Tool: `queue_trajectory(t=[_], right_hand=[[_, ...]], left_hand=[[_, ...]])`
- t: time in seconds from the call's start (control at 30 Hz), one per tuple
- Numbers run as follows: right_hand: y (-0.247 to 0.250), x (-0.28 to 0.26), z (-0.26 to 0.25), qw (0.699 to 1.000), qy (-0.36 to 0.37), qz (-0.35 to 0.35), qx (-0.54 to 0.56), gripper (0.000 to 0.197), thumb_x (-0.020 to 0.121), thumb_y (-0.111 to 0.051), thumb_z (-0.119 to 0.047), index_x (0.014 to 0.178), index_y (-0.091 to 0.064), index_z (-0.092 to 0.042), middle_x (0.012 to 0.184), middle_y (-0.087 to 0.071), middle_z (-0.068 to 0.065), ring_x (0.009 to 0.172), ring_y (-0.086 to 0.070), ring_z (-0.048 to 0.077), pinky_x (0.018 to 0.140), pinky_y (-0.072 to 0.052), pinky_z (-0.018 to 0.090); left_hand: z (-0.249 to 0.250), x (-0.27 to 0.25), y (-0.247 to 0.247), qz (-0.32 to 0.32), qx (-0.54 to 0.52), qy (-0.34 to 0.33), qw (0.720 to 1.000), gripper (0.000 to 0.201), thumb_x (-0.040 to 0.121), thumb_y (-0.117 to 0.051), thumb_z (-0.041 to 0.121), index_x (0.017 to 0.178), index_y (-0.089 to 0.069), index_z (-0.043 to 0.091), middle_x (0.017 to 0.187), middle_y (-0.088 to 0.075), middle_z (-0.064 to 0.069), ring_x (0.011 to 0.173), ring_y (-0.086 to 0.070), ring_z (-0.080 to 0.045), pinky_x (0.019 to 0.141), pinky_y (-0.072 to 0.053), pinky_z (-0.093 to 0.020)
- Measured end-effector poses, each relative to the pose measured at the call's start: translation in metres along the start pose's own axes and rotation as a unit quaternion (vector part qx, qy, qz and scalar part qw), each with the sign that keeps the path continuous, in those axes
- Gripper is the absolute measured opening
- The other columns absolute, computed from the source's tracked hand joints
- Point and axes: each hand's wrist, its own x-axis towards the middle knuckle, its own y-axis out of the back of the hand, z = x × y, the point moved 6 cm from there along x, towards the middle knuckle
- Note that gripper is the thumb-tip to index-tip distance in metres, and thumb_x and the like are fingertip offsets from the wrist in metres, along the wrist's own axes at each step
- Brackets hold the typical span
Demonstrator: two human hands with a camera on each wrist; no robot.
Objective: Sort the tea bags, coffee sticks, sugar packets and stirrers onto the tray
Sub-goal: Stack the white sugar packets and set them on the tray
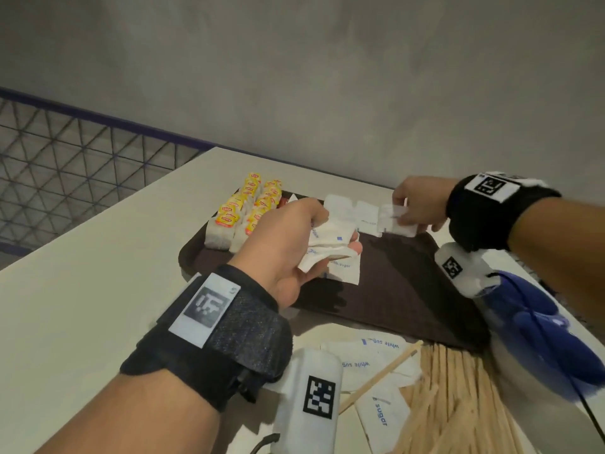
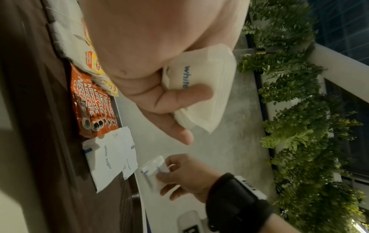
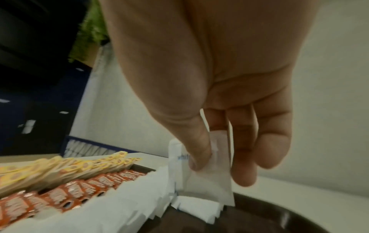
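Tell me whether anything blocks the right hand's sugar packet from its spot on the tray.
Nothing visible does. The right hand pinches a sugar packet just above the row of sugar packets at the tray far edge.

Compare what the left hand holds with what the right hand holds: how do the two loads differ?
The left hand grips a bundle of sugar packets, bent in its fist; the right hand pinches a few sugar packets upright at the tray's far edge. Both loads are white paper with blue print.
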Motion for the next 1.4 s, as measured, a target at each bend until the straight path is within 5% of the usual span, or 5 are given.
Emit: queue_trajectory(t=[0.2,0.53,0.63,0.87,1.4], right_hand=[[-0.034,0.031,0.017,0.987,-0.034,-0.029,0.154,0.02,0.096,-0.065,-0.002,0.113,-0.058,0.004,0.097,-0.072,0.033,0.069,-0.068,0.032,0.06,-0.058,0.039],[-0.049,0.045,0.007,0.981,-0.045,-0.013,0.186,0.04,0.092,-0.075,-0.021,0.123,-0.055,-0.005,0.081,-0.07,0.017,0.053,-0.064,0.025,0.067,-0.059,0.04],[-0.053,0.046,0.007,0.988,-0.046,-0.005,0.144,0.058,0.084,-0.082,-0.03,0.125,-0.055,0.001,0.091,-0.076,0.019,0.065,-0.066,0.03,0.074,-0.06,0.041],[-0.051,0.05,0.004,0.992,-0.051,-0.019,0.115,0.04,0.085,-0.082,-0.031,0.1,-0.059,-0.002,0.081,-0.075,0.014,0.064,-0.067,0.028,0.069,-0.057,0.034],[-0.027,0.034,-0.011,0.993,-0.031,0.02,0.114,0.054,0.09,-0.076,-0.03,0.129,-0.057,0.002,0.105,-0.074,0.018,0.082,-0.071,0.031,0.082,-0.06,0.042]], left_hand=[[-0.007,0.009,0.0,-0.022,0.011,0.02,0.999,0.035,0.099,-0.045,0.017,0.131,-0.056,0.01,0.093,-0.08,-0.012,0.074,-0.078,-0.025,0.037,-0.036,-0.013],[0.001,0.015,-0.003,-0.016,0.029,0.023,0.999,0.028,0.097,-0.051,0.016,0.116,-0.072,0.011,0.09,-0.08,-0.015,0.079,-0.079,-0.032,0.051,-0.058,-0.03],[-0.005,0.019,0.004,-0.081,0.035,0.004,0.996,0.034,0.106,-0.039,0.011,0.095,-0.071,0.005,0.054,-0.07,-0.015,0.043,-0.069,-0.016,0.055,-0.055,-0.025],[-0.011,0.009,-0.005,-0.027,-0.022,0.033,0.999,0.029,0.099,-0.045,0.017,0.117,-0.064,0.005,0.094,-0.079,-0.017,0.06,-0.073,-0.021,0.03,-0.031,-0.014],[-0.006,0.01,0.0,0.005,-0.127,0.008,0.992,0.048,0.084,-0.048,-0.003,0.13,-0.054,0.006,0.119,-0.067,-0.03,0.081,-0.077,-0.04,0.043,-0.053,-0.025]])
